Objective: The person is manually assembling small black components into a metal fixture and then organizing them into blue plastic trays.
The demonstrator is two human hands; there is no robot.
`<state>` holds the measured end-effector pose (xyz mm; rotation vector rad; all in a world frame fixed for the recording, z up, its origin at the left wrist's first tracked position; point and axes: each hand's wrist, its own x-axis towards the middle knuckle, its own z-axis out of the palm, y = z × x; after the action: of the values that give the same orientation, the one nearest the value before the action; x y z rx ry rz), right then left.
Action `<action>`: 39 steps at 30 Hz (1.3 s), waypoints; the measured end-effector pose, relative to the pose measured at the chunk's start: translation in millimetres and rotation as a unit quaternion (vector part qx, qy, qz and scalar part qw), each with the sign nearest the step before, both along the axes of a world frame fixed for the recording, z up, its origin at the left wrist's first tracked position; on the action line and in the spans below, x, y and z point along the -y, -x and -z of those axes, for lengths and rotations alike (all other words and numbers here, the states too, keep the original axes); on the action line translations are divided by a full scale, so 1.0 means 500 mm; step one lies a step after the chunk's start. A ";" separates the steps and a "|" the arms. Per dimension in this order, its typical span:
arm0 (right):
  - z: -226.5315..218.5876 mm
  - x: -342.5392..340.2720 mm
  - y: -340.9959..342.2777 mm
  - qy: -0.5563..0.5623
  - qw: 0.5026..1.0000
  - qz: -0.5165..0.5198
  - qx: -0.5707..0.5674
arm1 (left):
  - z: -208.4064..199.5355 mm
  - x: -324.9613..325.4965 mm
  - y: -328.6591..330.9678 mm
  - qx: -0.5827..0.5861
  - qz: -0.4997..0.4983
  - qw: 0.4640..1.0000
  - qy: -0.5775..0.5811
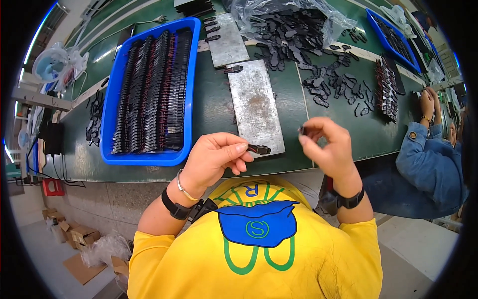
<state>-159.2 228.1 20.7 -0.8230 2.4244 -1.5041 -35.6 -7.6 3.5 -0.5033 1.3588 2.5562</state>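
Observation:
Between thumb and fingers, my left hand point(221, 157) pinches a small black plastic housing point(260, 149) with a bit of red wire showing. It hangs over the near end of a scuffed metal plate point(256, 104) on the green table. To the right, my right hand point(328, 142) is raised above the table's front edge. Its thumb and index finger pinch a small dark piece point(301, 130), too small to name. One more black housing point(234, 69) lies at the plate's far end. Left of the plate stands a blue tray point(186, 119) packed with rows of black parts and red wires.
Loose black plastic shells point(338, 82) spread across the table at right, spilling from a clear plastic bag point(338, 20). A second metal plate point(226, 42) lies farther back. Wired parts point(387, 94) are stacked near a co-worker's denim sleeve point(423, 159). A fan point(50, 65) stands far left.

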 end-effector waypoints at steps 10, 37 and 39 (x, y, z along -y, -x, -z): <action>-0.030 0.053 -0.068 0.025 0.944 -0.127 -0.304 | 0.000 -0.028 0.008 -0.011 -0.002 0.999 0.049; -0.005 0.071 -0.089 -0.006 0.929 -0.099 -0.356 | 0.003 -0.044 -0.003 -0.012 -0.024 1.000 -0.008; -0.005 0.069 -0.088 -0.005 0.927 -0.102 -0.361 | 0.001 -0.045 -0.003 -0.013 -0.022 1.000 -0.009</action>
<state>-115.0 193.5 23.3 -1.8264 2.6670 -1.2467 -34.1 14.8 2.9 -0.5033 1.3453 2.6170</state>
